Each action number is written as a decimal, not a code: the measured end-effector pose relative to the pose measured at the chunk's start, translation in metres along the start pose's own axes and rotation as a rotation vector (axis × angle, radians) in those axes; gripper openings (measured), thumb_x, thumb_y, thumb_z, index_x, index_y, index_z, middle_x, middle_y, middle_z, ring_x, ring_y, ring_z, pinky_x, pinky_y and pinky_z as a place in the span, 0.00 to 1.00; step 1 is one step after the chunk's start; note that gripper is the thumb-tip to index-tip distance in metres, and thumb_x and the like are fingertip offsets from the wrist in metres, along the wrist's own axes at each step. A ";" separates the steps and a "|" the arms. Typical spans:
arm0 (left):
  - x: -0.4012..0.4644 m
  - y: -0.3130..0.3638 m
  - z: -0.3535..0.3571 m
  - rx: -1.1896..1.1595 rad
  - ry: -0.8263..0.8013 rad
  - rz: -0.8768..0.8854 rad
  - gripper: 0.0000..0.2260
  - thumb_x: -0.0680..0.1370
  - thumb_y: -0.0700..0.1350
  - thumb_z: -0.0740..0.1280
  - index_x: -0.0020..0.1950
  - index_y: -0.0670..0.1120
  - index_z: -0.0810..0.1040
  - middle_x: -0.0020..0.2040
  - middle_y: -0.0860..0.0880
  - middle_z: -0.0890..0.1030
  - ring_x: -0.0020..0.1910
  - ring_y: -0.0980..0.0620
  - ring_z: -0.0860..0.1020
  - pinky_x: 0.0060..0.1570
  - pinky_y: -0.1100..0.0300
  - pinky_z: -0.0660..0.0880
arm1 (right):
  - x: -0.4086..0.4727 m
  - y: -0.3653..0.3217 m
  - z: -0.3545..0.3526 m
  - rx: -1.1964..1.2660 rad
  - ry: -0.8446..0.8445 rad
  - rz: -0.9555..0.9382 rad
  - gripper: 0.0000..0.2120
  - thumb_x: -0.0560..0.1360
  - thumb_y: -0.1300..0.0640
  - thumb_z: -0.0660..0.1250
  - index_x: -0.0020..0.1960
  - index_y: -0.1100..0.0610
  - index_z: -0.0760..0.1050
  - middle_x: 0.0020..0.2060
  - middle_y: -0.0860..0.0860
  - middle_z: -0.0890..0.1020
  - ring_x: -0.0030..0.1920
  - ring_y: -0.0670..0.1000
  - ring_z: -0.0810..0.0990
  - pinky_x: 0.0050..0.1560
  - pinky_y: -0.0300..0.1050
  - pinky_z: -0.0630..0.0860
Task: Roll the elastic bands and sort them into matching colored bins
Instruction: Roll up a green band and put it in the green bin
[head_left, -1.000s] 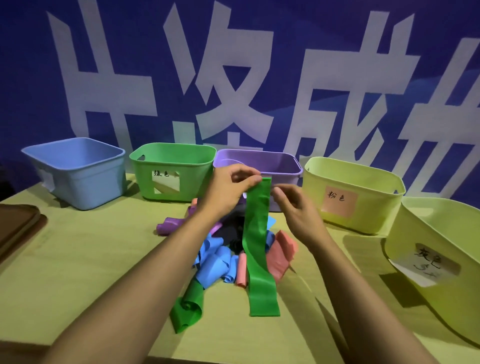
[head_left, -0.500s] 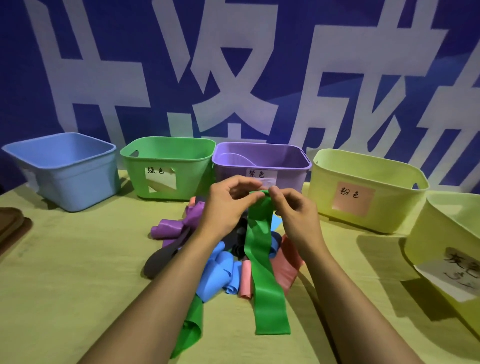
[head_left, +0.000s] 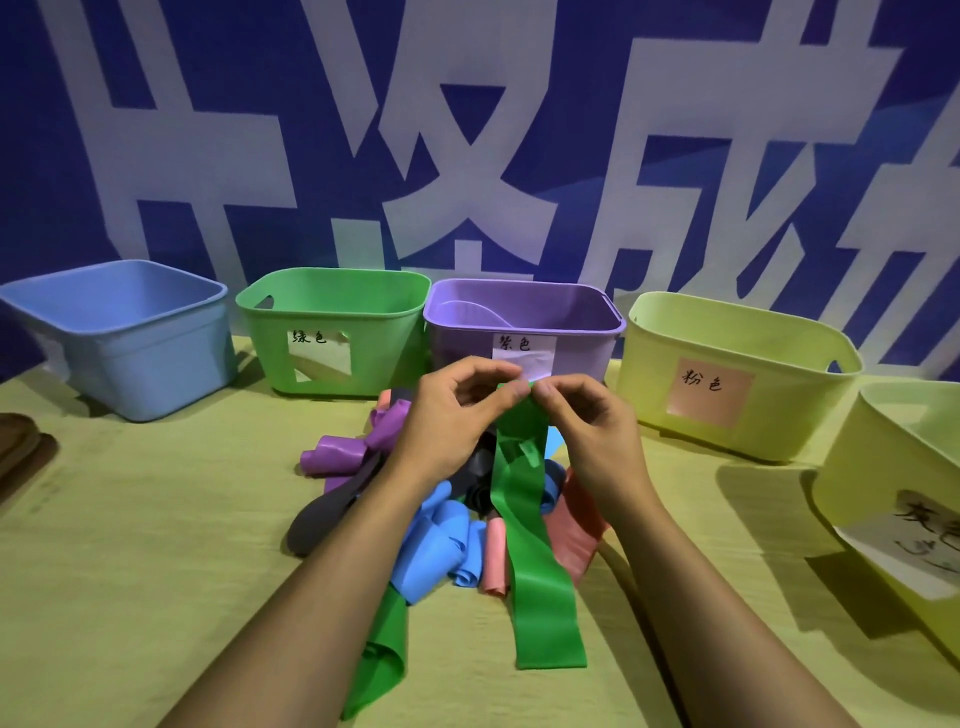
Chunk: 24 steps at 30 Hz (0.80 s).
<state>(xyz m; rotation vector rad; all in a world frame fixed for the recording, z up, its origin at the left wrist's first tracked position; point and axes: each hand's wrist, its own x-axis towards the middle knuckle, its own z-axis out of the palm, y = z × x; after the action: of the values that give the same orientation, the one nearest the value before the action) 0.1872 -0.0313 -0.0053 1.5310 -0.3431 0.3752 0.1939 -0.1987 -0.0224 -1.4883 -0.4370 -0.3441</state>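
Note:
A long green band hangs from my hands down onto the table, its lower end lying flat. My left hand and my right hand both pinch its top edge, which is curled over between the fingertips. Under the hands lies a pile of loose bands: purple, dark grey, blue, pink and a second green one. Along the back stand a blue bin, a green bin and a purple bin.
Two yellow-green bins stand to the right, one with a pink label, one at the right edge with a white label. A brown object sits at the left table edge. A blue banner hangs behind the bins.
The hands have come lower and closer together, and the band's top edge, held flat a second ago, is now curled over. The view has shifted slightly nearer the bins.

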 end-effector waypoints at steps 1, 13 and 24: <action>0.000 0.000 0.000 0.016 0.000 -0.003 0.06 0.76 0.39 0.75 0.53 0.44 0.85 0.47 0.51 0.88 0.48 0.57 0.84 0.52 0.65 0.79 | 0.000 0.000 0.000 0.002 0.001 0.000 0.05 0.76 0.53 0.73 0.49 0.54 0.84 0.45 0.53 0.87 0.48 0.51 0.85 0.53 0.49 0.82; 0.000 -0.001 -0.002 0.025 0.008 0.015 0.06 0.76 0.37 0.75 0.48 0.47 0.85 0.44 0.52 0.87 0.46 0.57 0.84 0.50 0.64 0.79 | -0.002 -0.004 0.001 0.042 0.003 0.041 0.07 0.78 0.61 0.72 0.56 0.59 0.83 0.50 0.52 0.87 0.52 0.47 0.85 0.53 0.41 0.80; -0.003 -0.003 -0.003 -0.003 0.013 0.031 0.09 0.74 0.32 0.75 0.50 0.44 0.85 0.44 0.50 0.87 0.46 0.55 0.84 0.52 0.62 0.80 | -0.004 -0.009 0.002 -0.052 0.050 0.106 0.12 0.78 0.48 0.70 0.41 0.54 0.83 0.34 0.48 0.83 0.37 0.45 0.79 0.40 0.39 0.76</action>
<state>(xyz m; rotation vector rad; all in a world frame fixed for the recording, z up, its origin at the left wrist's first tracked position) 0.1862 -0.0288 -0.0096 1.5211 -0.3580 0.4086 0.1864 -0.1974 -0.0164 -1.5435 -0.3098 -0.3095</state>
